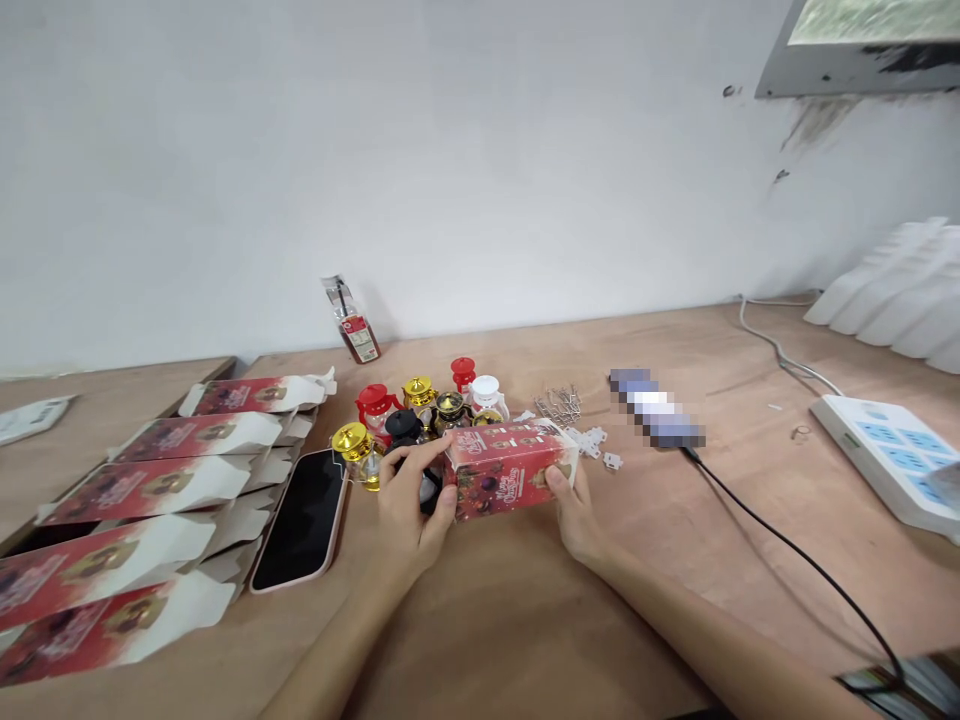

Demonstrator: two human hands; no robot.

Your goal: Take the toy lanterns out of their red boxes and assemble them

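Note:
A red printed cardboard box (499, 480) is held up over the table, tilted toward me, its nearer side and top showing. My left hand (412, 500) grips its left end, thumb on the near side. My right hand (574, 510) closes round the right end, thumb on the front face. Just behind the box stand several small lanterns: a gold lantern (358, 450) nearest my left hand, a black lantern (403, 427), a red lantern (377, 405) and a white lantern (487, 393). The box hides part of the group.
Several flattened red cartons (187, 480) overlap at left beside a black-screened phone (300, 520). Behind stands a small bottle (358, 335). Metal hooks (559, 404) and white plastic pieces (592, 442) lie right of the lanterns. A cabled, blurred device (656, 408) and a power strip (892, 450) are farther right.

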